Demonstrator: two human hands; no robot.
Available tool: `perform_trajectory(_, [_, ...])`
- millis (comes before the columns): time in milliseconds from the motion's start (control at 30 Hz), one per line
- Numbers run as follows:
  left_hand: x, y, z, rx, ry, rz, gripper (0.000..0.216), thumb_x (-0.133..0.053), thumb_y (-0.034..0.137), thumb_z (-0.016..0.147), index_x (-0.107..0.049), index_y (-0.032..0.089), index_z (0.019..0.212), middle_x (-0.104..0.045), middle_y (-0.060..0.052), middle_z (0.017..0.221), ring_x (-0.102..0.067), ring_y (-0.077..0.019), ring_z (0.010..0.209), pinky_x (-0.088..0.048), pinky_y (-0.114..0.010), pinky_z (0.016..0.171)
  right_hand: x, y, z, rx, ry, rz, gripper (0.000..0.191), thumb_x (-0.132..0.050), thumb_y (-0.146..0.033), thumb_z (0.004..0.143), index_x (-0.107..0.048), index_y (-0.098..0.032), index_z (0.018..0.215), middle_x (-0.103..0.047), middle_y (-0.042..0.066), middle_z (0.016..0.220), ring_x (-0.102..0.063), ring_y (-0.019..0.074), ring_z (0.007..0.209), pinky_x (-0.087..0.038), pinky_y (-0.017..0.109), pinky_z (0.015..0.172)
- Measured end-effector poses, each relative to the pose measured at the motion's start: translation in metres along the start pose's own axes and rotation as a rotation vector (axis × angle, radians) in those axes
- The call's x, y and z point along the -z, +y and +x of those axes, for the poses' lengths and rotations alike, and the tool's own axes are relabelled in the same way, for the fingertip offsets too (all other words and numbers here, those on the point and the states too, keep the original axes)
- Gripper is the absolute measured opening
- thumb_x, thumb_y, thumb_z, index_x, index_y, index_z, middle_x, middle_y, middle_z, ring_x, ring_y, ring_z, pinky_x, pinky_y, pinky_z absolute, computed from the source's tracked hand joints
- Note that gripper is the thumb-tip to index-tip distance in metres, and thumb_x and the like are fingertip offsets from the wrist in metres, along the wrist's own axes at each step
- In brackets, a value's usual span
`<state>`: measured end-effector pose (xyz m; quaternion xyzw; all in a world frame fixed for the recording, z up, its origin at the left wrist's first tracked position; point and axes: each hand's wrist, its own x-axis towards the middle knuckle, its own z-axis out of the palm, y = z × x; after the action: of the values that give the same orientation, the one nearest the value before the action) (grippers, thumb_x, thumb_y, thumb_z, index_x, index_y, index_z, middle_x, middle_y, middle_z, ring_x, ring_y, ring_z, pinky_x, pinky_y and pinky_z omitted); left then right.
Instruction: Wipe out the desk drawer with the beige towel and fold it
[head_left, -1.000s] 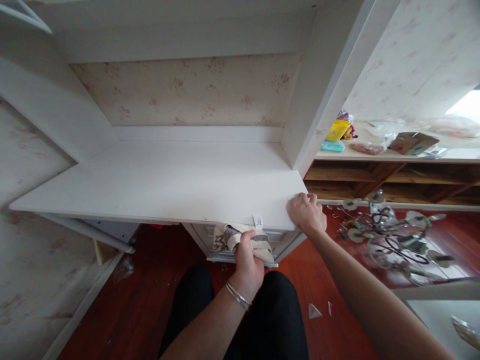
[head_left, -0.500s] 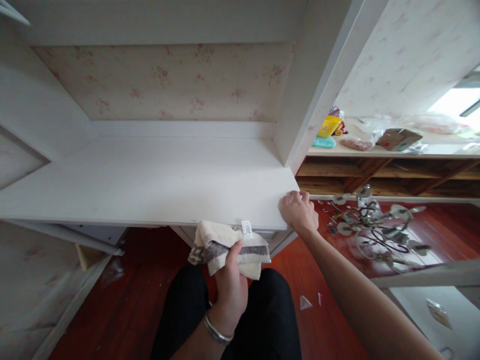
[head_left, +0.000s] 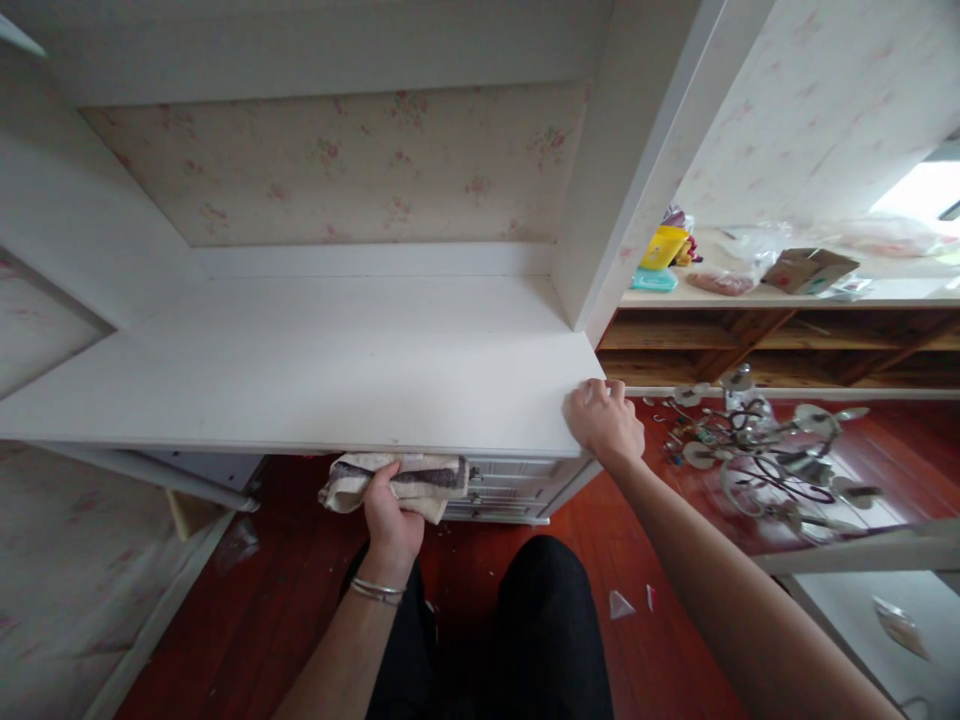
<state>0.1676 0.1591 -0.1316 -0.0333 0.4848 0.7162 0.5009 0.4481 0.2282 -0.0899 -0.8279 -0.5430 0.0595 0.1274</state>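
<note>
In my left hand (head_left: 391,515) is a folded cream towel (head_left: 435,478) with a dark grey stripe, my thumb lying across its top. The towel is just under the front edge of a white desk (head_left: 337,370), by the drawers (head_left: 517,485); whether it touches the desk's front I cannot tell. My right hand (head_left: 606,420) grips the desk's right front corner, fingers curled at the edge. The underside of that grip is hidden.
A chandelier (head_left: 772,450) lies on the red wooden floor at right. Behind it, a low shelf unit (head_left: 675,328) bears a yellow container (head_left: 663,247), a cardboard box (head_left: 810,270) and plastic bags. Small scraps (head_left: 620,604) lie near my knees. A white upright panel (head_left: 600,180) rises from the desk's right side.
My left hand has moved left and slightly up with the towel, lower against the desk's front, uncovering the drawers. My right hand has stayed on the corner. The view has shifted slightly.
</note>
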Motion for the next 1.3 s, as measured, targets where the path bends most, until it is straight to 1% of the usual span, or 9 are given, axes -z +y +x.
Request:
perform_trajectory(233, [-0.019, -0.029, -0.039, 0.058, -0.068, -0.035, 0.035, -0.057, 0.014, 0.071, -0.063, 0.019, 0.106, -0.069, 0.001, 0.087, -0.068, -0.0152, 0.078, -0.055, -0.028, 0.078, 0.0, -0.002, 0.0, -0.016, -0.002, -0.001, 0.051, -0.025, -0.049, 0.097, -0.053, -0.023, 0.132, -0.046, 0.014, 0.134, -0.056, 0.0365, 0.111, -0.05, 0.052, 0.086])
perform_trajectory(367, [-0.043, -0.051, -0.077, 0.232, -0.167, -0.035, 0.033, -0.06, 0.022, 0.073, -0.065, 0.016, 0.105, -0.07, -0.002, 0.088, -0.068, -0.0193, 0.078, -0.054, -0.032, 0.077, 0.0, -0.002, 0.0, -0.015, 0.009, -0.001, 0.051, -0.027, -0.05, 0.097, -0.053, -0.024, 0.132, -0.047, 0.014, 0.134, -0.056, 0.0365, 0.111, -0.05, 0.052, 0.086])
perform_trajectory(500, [-0.06, -0.08, -0.109, 0.361, -0.282, -0.048, 0.033, -0.066, 0.024, 0.073, -0.066, 0.014, 0.105, -0.072, -0.007, 0.098, -0.069, -0.024, 0.094, -0.053, -0.035, 0.088, 0.001, -0.003, 0.001, -0.017, -0.001, 0.002, 0.05, -0.027, -0.05, 0.097, -0.052, -0.025, 0.132, -0.046, 0.013, 0.136, -0.056, 0.0361, 0.111, -0.05, 0.051, 0.087])
perform_trajectory(600, [-0.058, -0.106, -0.116, 0.407, -0.283, -0.049, 0.038, -0.069, 0.02, 0.071, -0.065, 0.015, 0.109, -0.072, -0.008, 0.106, -0.068, -0.0256, 0.101, -0.053, -0.036, 0.092, 0.002, -0.003, 0.002, -0.026, -0.024, 0.004, 0.051, -0.026, -0.051, 0.097, -0.051, -0.025, 0.134, -0.044, 0.013, 0.138, -0.055, 0.036, 0.113, -0.049, 0.051, 0.087])
perform_trajectory(833, [-0.04, -0.161, -0.086, 0.284, -0.107, 0.01, 0.03, -0.066, 0.017, 0.08, -0.062, 0.017, 0.109, -0.071, -0.009, 0.111, -0.069, -0.0198, 0.101, -0.054, -0.032, 0.089, 0.001, -0.004, 0.001, -0.037, 0.004, 0.005, 0.051, -0.025, -0.05, 0.098, -0.053, -0.025, 0.132, -0.046, 0.012, 0.136, -0.055, 0.0356, 0.112, -0.049, 0.051, 0.089])
perform_trajectory(933, [-0.032, -0.179, -0.072, 0.287, -0.089, 0.044, 0.027, -0.067, 0.016, 0.079, -0.063, 0.017, 0.105, -0.071, -0.009, 0.109, -0.069, -0.0183, 0.099, -0.055, -0.028, 0.086, 0.0, -0.003, 0.002, -0.044, -0.002, -0.001, 0.05, -0.027, -0.05, 0.097, -0.053, -0.026, 0.133, -0.046, 0.012, 0.137, -0.055, 0.0351, 0.113, -0.049, 0.051, 0.089])
perform_trajectory(1033, [-0.018, -0.194, -0.055, 0.33, -0.024, 0.063, 0.022, -0.068, 0.016, 0.077, -0.062, 0.016, 0.098, -0.071, -0.007, 0.098, -0.071, -0.0169, 0.086, -0.057, -0.026, 0.074, -0.001, -0.002, 0.004, -0.048, -0.005, -0.015, 0.05, -0.027, -0.05, 0.097, -0.053, -0.027, 0.133, -0.046, 0.012, 0.136, -0.056, 0.0341, 0.112, -0.05, 0.051, 0.088])
perform_trajectory(1133, [-0.002, -0.205, -0.034, 0.384, 0.03, 0.076, 0.013, -0.066, 0.016, 0.077, -0.06, 0.016, 0.089, -0.069, -0.006, 0.083, -0.068, -0.0153, 0.066, -0.056, -0.025, 0.058, -0.003, -0.001, 0.005, -0.049, 0.006, -0.018, 0.05, -0.027, -0.051, 0.097, -0.053, -0.027, 0.132, -0.047, 0.011, 0.135, -0.057, 0.0339, 0.11, -0.051, 0.052, 0.087])
perform_trajectory(1300, [0.021, -0.198, 0.003, 0.339, 0.124, 0.072, 0.015, -0.065, 0.013, 0.073, -0.056, 0.017, 0.085, -0.066, -0.003, 0.076, -0.064, -0.0136, 0.057, -0.054, -0.024, 0.053, -0.004, 0.0, 0.004, -0.042, 0.016, -0.008, 0.05, -0.028, -0.052, 0.096, -0.053, -0.028, 0.132, -0.047, 0.011, 0.135, -0.057, 0.0349, 0.111, -0.051, 0.053, 0.087])
